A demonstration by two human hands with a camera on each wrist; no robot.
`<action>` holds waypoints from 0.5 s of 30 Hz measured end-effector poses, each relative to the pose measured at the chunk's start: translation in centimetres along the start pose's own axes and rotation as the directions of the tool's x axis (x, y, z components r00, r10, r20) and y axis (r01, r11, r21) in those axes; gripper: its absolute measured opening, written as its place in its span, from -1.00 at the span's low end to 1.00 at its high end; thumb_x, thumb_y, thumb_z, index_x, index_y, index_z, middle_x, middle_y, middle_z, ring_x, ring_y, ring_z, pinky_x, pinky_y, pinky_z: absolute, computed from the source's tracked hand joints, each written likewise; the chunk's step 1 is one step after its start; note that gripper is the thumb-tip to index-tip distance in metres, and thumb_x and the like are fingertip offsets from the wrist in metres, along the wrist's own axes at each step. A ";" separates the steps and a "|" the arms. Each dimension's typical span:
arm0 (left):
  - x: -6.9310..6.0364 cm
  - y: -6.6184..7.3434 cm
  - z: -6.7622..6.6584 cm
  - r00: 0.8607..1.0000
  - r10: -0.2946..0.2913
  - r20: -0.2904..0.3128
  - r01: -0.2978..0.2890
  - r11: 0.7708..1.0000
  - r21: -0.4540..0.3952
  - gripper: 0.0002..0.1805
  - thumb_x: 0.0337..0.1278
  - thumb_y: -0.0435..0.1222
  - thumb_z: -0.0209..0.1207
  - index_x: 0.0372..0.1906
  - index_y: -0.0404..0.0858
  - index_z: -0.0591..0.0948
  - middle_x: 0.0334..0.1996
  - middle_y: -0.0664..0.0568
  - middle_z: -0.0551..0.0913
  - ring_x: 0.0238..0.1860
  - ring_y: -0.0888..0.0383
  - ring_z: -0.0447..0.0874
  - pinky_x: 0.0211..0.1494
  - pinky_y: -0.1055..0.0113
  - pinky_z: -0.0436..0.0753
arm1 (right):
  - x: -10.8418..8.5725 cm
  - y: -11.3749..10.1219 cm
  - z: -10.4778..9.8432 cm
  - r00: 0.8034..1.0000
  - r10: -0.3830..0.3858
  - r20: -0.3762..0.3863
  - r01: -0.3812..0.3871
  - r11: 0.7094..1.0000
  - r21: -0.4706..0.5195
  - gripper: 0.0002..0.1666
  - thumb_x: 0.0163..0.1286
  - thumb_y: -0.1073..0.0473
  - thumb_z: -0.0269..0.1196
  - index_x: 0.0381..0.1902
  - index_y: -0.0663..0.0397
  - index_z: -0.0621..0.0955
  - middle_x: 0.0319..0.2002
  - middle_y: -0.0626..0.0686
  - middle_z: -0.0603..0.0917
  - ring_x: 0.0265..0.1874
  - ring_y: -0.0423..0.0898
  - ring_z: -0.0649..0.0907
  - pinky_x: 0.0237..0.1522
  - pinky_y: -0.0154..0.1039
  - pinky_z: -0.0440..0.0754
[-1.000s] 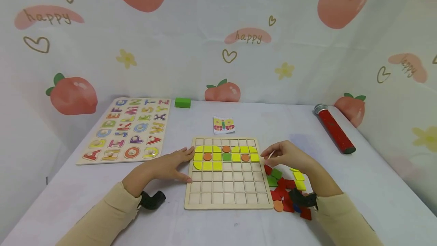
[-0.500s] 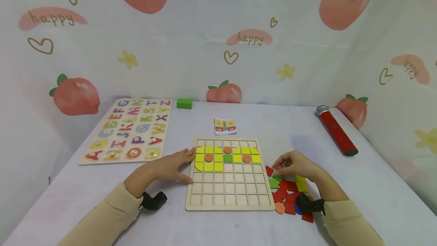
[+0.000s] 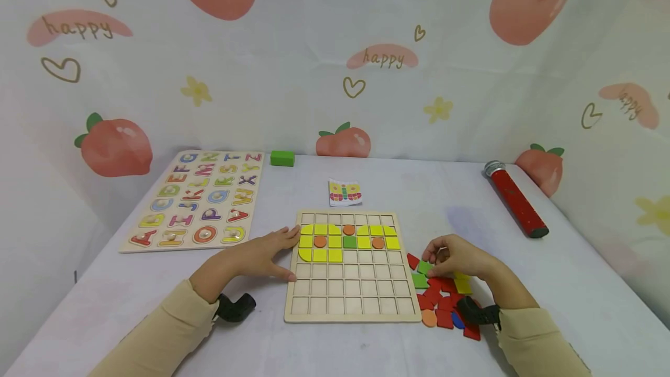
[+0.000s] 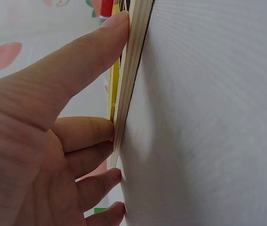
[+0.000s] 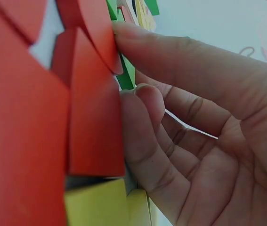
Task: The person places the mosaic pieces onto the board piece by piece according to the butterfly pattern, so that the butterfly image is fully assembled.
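My left hand lies spread at the left edge of a wooden grid board, its thumb and fingertips touching the rim. The left wrist view shows the thumb against the board's side. Yellow tiles, orange discs and a green square fill part of the upper grid. Right of the board, my right hand pinches a green square tile at the edge of a loose pile. In the right wrist view, thumb and fingers meet around that green tile, partly hidden behind red tiles.
A small butterfly picture card lies behind the board. An alphabet puzzle board is at left, near a green block. A red microphone lies at back right. Loose red tiles and an orange disc sit below my right hand.
My right hand has come down from the board's right edge to the pile, and its fingers have closed on a green tile. My left hand stays at the board's edge.
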State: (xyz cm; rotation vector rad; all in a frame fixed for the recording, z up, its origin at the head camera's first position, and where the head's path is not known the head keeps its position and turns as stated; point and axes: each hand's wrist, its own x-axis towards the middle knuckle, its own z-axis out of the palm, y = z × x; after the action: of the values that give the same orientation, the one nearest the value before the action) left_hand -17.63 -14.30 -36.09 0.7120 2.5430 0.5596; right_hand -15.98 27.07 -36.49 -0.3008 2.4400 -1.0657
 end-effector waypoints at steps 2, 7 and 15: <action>0.0 0.0 0.0 1.000 0.003 0.000 -0.003 1.000 -0.003 0.04 -0.18 0.14 0.32 0.43 -0.14 0.14 0.49 0.11 -0.04 0.51 -0.02 -0.20 0.49 -0.02 0.01 | 0.0 -0.1 0.1 1.000 0.008 -0.005 -0.008 1.000 -0.010 -0.63 0.03 0.16 0.44 -0.28 0.25 0.58 -0.46 0.01 0.47 -0.43 -0.10 0.46 -0.43 -0.40 0.51; -0.2 0.1 -0.1 1.000 -0.002 0.002 0.002 1.000 -0.004 0.04 -0.17 0.15 0.32 0.43 -0.13 0.13 0.49 0.11 -0.05 0.51 -0.02 -0.20 0.48 -0.03 0.01 | -0.2 -0.8 0.3 1.000 0.018 -0.018 -0.018 0.999 -0.036 -0.67 0.03 0.21 0.43 -0.29 0.26 0.59 -0.47 0.01 0.51 -0.44 -0.11 0.47 -0.43 -0.39 0.53; -0.2 0.1 -0.1 1.000 0.002 0.002 -0.002 1.000 -0.001 0.05 -0.17 0.15 0.32 0.44 -0.12 0.12 0.49 0.10 -0.05 0.50 -0.03 -0.19 0.48 -0.03 0.02 | -0.2 -1.0 0.3 0.997 0.063 -0.036 -0.064 0.997 -0.042 -0.72 0.06 0.19 0.40 -0.33 0.24 0.58 -0.49 0.01 0.57 -0.45 -0.12 0.49 -0.40 -0.34 0.54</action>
State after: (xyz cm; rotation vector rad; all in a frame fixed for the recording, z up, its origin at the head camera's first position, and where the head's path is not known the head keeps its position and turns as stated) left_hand -17.48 -14.34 -35.90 0.7139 2.5402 0.5608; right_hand -15.61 26.27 -35.88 -0.2183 2.4890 -1.0004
